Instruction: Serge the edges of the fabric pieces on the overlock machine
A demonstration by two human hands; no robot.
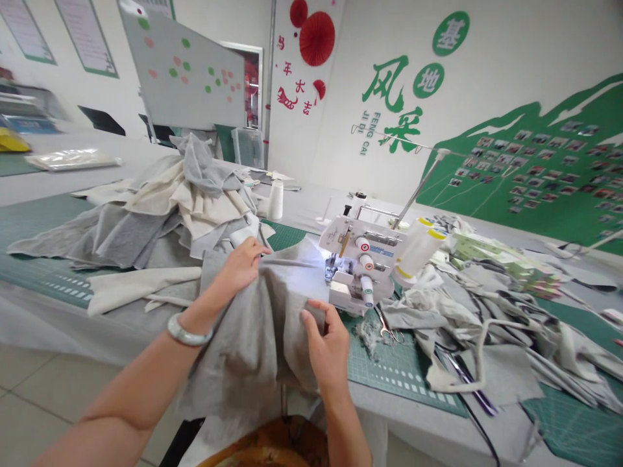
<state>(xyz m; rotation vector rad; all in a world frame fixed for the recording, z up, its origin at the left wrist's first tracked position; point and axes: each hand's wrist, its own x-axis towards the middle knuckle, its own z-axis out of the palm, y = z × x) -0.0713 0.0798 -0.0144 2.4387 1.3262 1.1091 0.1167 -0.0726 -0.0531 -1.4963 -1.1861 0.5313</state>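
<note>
Cloth (243,337), grey and hanging in folds, is in the grasp of both hands: the right hand (329,340) pinches its near-right edge between thumb and fingers, and the left hand (239,267) grips its upper part. Just ahead of the right hand, the cloth reaches a lit white sewing machine (357,250); whether it lies under the foot cannot be told. Right of that hand, scissors (385,326) lie near the machine, with heaped fabric scraps (452,298) farther out. Beyond the left hand stand piled fabric pieces (160,214) and a white thread cone (275,201).
</note>
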